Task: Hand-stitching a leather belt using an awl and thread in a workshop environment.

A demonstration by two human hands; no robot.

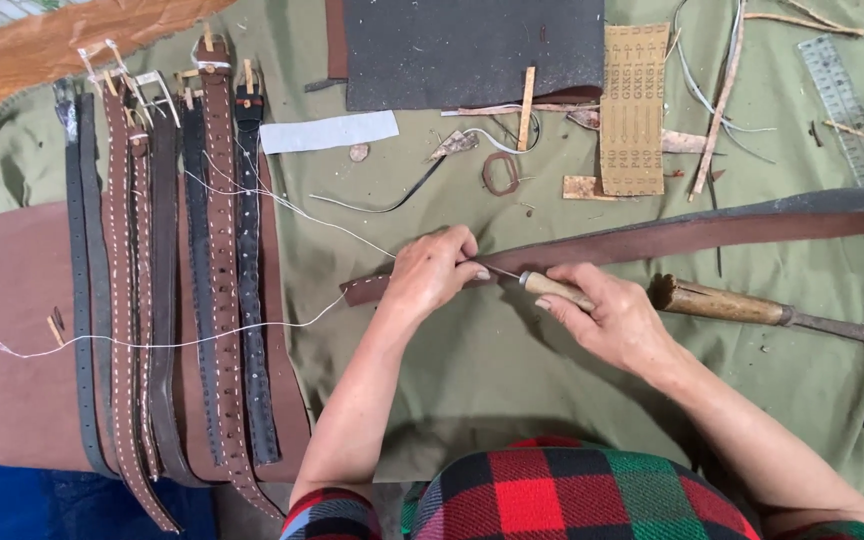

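My left hand [432, 272] presses down on the near end of a long brown leather strap [672, 238], fingers curled and pinching it against the green cloth [472, 370], while my right hand [607, 318] is closed around the pale wooden handle of an awl [542, 285] whose metal tip points at the strap just beside my left fingertips. White thread [252, 330] trails away to the left of my left hand toward a row of finished belts [182, 290], and a wooden-handled hammer [752, 308] lies just right of my right hand.
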